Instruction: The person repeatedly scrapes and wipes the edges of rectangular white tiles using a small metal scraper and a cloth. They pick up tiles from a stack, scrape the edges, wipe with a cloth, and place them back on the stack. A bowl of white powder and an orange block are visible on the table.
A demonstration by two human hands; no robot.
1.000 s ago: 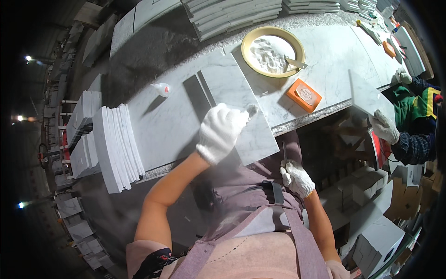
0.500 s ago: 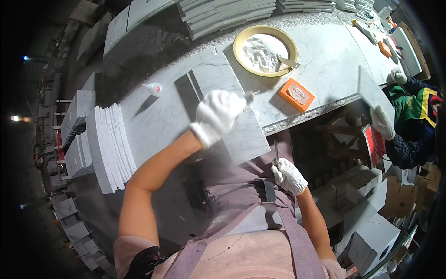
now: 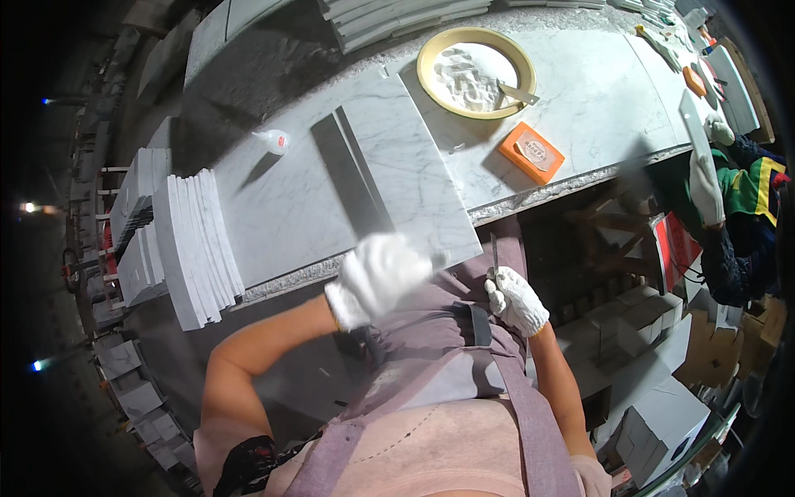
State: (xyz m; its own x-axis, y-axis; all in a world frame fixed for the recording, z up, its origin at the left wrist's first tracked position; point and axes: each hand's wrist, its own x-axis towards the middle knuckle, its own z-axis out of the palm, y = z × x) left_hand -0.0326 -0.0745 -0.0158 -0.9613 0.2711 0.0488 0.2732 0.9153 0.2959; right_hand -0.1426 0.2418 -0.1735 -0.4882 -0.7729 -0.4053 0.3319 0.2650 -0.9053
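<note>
My left hand (image 3: 377,280), in a white knit glove and smeared by motion, is closed at the near edge of a grey-veined marble slab (image 3: 414,157). A small blurred greyish thing shows at its fingertips, too smeared to name. My right hand (image 3: 517,302), also gloved, grips a thin, narrow metal strip (image 3: 494,255) that points upward beside the slab's near right corner, in front of my apron. A narrow strip of stone (image 3: 356,153) lies on the slab. Left of it stands a small white squeeze bottle (image 3: 273,142).
A yellow bowl (image 3: 426,79) of white powder with a scraper (image 3: 517,95) and an orange box (image 3: 532,154) sit on the bench. Stacked slabs stand left (image 3: 195,248) and at the back (image 3: 397,21). At right, a co-worker's gloved hand (image 3: 705,189) holds a pale panel.
My left hand has come toward me from the slab's middle to its near edge. My right hand stays nearly still. The co-worker's panel has swung to the right and turned nearly edge-on.
</note>
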